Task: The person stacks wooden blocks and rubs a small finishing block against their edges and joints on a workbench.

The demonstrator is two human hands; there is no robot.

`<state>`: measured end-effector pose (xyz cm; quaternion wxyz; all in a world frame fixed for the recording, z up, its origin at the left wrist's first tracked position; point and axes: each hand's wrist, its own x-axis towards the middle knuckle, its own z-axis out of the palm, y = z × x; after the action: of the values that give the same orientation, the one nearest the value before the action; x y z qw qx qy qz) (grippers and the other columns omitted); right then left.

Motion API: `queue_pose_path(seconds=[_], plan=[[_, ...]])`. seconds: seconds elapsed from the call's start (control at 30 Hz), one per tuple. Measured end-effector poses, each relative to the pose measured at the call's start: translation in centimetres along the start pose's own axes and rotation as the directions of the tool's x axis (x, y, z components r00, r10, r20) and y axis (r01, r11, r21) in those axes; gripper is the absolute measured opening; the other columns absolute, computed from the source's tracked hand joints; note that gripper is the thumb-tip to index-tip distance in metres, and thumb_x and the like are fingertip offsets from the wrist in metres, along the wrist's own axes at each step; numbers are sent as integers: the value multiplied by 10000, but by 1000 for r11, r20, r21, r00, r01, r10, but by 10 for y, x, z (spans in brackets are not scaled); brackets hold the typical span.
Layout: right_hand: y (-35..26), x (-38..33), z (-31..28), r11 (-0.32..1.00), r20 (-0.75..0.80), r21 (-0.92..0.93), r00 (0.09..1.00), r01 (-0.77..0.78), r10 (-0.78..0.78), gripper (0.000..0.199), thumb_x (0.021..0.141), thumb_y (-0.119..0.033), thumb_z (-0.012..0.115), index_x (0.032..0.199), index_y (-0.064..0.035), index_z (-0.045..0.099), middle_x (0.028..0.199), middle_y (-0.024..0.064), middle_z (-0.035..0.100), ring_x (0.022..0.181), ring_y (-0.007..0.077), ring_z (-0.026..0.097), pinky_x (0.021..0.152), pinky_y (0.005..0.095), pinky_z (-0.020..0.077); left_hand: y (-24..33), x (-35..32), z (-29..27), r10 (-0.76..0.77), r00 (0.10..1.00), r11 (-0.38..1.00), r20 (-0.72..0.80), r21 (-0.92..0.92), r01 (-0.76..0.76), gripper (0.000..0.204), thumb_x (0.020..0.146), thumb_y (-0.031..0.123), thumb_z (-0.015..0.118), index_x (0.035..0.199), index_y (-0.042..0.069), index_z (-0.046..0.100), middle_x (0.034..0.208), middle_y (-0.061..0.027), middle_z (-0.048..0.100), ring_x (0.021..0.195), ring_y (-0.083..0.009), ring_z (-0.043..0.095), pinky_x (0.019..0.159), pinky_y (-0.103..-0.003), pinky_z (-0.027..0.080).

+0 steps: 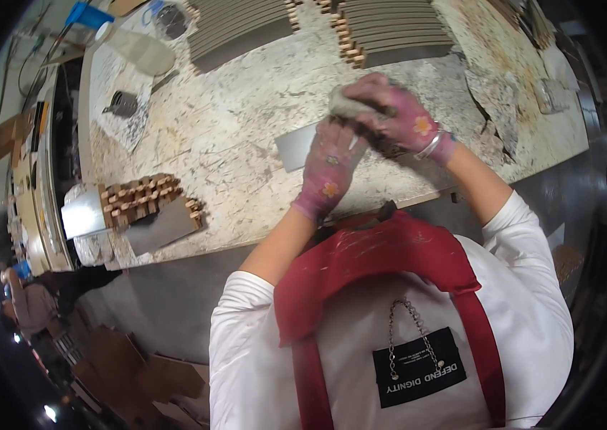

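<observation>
Nearest the camera: white shirt under a red apron, chain pendant hanging at the chest. Speckled stone tabletop beyond, scattered with dust. At its near left edge, stacked small wooden blocks beside a grey panel and a white wrapped bundle. Farther back left, a small dark scraper and a clear plastic bottle. Along the far edge, two rows of grey slats. At centre, left hand in a pink flowered glove, grip pinching the near end of a flat grey sheet lying on the tabletop. Right hand, gloved alike, grip pressed together around a grey cloth wad, held on the sheet directly above the left hand.
</observation>
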<state>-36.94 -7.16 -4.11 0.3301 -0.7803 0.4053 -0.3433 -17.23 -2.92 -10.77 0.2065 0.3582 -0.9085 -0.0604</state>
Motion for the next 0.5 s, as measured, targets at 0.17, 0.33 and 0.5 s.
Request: queue_pose_path(seconds=[0.17, 0.33, 0.5], plan=[[-51, 52, 80, 926, 642, -196, 756, 321, -126, 271, 860, -231, 649, 1120, -156, 649, 1056, 102, 608, 969, 288, 633, 815, 420, 519, 13, -38, 41, -380, 924, 734, 52, -590, 335, 507, 969, 237, 542, 1450, 99, 456, 1388, -144, 528, 1296, -293, 486, 1115, -429, 360], [-19, 74, 100, 769, 544, -437, 818, 467, -187, 164, 904, -277, 597, 1031, -186, 645, 997, 65, 601, 957, 252, 631, 797, 404, 505, 18, -19, 11, -275, 877, 937, 395, -96, 337, 391, 926, 257, 579, 1289, 118, 620, 1339, -123, 560, 1265, -304, 497, 1072, -473, 393], [-23, 111, 68, 819, 411, -565, 895, 102, 172, 224, 908, -307, 641, 1081, -166, 655, 1030, 97, 585, 991, 266, 618, 842, 408, 520, 9, -11, 2, -169, 981, 985, -101, 28, 172, 391, 871, 294, 623, 1229, 136, 635, 1340, -147, 550, 1257, -370, 492, 1062, -560, 372]])
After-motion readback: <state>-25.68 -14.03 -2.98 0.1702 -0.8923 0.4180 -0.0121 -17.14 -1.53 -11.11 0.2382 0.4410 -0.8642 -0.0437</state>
